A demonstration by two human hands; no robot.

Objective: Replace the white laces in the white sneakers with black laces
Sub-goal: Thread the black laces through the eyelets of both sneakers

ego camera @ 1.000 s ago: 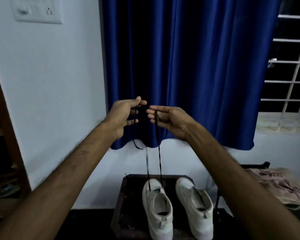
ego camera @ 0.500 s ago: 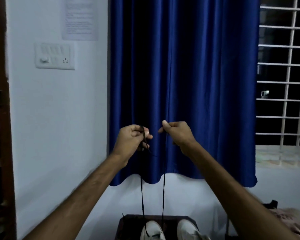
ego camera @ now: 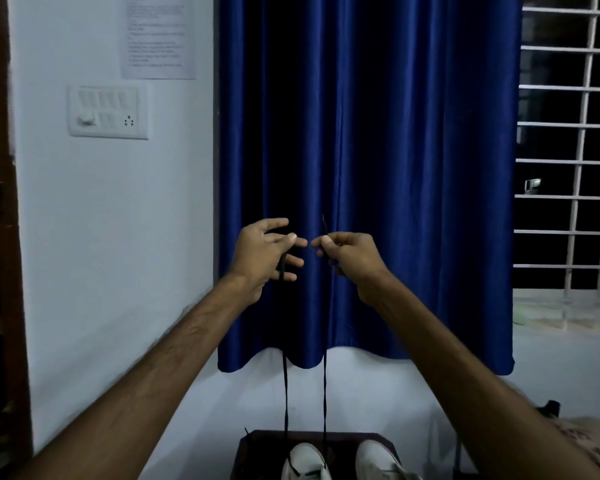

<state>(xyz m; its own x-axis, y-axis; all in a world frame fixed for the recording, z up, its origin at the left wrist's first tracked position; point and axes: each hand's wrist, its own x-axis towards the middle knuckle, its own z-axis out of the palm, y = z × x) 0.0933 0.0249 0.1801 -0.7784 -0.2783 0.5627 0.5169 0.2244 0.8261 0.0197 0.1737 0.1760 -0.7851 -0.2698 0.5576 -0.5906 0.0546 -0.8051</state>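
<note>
Two white sneakers, the left sneaker [ego camera: 305, 462] and the right sneaker [ego camera: 378, 460], stand on a dark stool [ego camera: 257, 445] at the bottom edge; only their toes show. A black lace [ego camera: 324, 393] runs up from the left sneaker in two taut strands. My left hand [ego camera: 264, 254] is raised in front of the curtain, fingers partly spread, with one strand passing through its fingers. My right hand [ego camera: 347, 254] pinches the other strand near its tip, which sticks up above the thumb. The two hands are almost touching.
A blue curtain [ego camera: 378, 150] hangs straight ahead, a barred window [ego camera: 568, 150] to its right. On the white wall at left are a switch panel [ego camera: 108, 110] and a paper notice [ego camera: 156, 36]. Pinkish cloth [ego camera: 589, 441] lies at lower right.
The view tilted up, so the sneakers dropped to the bottom edge. Both hands rose with the lace ends, pulling the strands long and straight. My left fingers have spread.
</note>
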